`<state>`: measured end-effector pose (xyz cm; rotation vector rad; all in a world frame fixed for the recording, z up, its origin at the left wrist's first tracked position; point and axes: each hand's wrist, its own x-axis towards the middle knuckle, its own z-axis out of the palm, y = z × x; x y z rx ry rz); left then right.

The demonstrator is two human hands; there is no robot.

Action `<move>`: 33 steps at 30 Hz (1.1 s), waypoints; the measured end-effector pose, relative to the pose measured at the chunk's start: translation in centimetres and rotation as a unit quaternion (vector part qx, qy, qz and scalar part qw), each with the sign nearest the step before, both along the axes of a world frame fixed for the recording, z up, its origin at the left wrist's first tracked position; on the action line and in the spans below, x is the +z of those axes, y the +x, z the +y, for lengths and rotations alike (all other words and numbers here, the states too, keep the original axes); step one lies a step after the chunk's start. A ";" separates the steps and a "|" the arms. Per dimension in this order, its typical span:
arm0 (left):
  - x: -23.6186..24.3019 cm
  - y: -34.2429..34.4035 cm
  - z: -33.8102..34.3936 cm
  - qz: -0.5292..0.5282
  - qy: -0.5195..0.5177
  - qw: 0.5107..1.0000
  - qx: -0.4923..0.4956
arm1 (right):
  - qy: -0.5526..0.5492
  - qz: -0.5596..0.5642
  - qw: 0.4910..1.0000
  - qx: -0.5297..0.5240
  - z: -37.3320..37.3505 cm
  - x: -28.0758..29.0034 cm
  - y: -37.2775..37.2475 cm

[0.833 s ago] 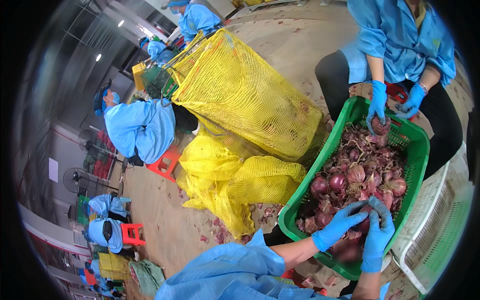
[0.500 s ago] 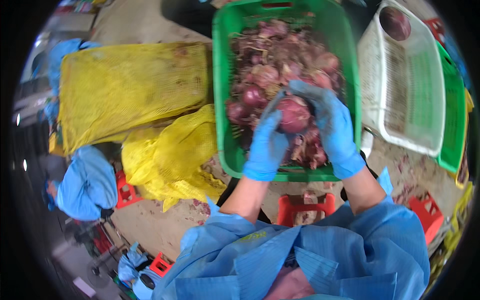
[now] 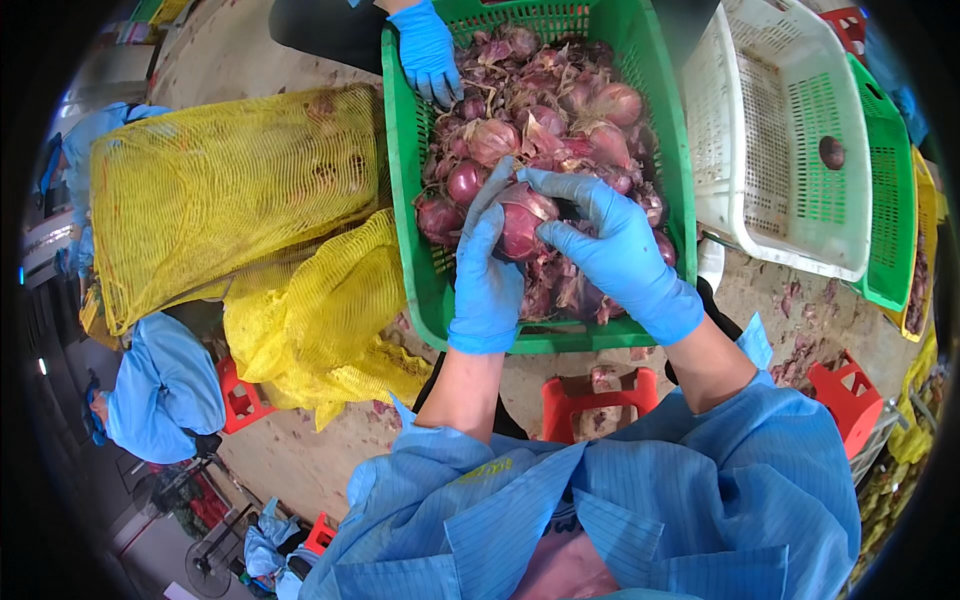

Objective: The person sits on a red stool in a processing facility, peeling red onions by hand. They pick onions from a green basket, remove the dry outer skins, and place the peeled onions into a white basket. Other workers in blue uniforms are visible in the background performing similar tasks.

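**Holding a red onion (image 3: 523, 222) over a green basket (image 3: 402, 220)**

Gripped between both gloved hands, above the near half of the basket, over a heap of red onions (image 3: 493, 142) and loose skins. With the left hand (image 3: 485, 285), cupping the left side, fingers pointing up. With the right hand (image 3: 622, 262), closing narrowly on the upper right, thumb and forefinger against the skin. Reached into at the far left rim by a co-worker's hand (image 3: 425, 48), gloved in blue, fingers down near the heap. Flanked on the right by a white basket (image 3: 715, 130) with a single onion (image 3: 831, 153) inside, then by a green crate (image 3: 890, 240). Flanked on the left by a bulky yellow mesh sack (image 3: 240, 190) and crumpled yellow netting (image 3: 320, 320).
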<state>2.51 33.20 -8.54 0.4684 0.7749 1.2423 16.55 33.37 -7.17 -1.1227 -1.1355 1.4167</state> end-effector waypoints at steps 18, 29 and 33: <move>1.7 1.0 -0.4 0.017 0.004 0.990 -0.141 | -0.046 -0.033 0.998 0.019 0.8 -0.6 1.6; 0.4 0.2 -0.6 -0.189 -0.121 0.973 -0.056 | -0.179 0.284 0.932 -0.136 2.1 -0.3 3.6; -0.4 -0.2 0.0 -0.199 -0.208 0.958 0.009 | -0.033 -0.035 0.992 -0.118 1.4 0.3 1.6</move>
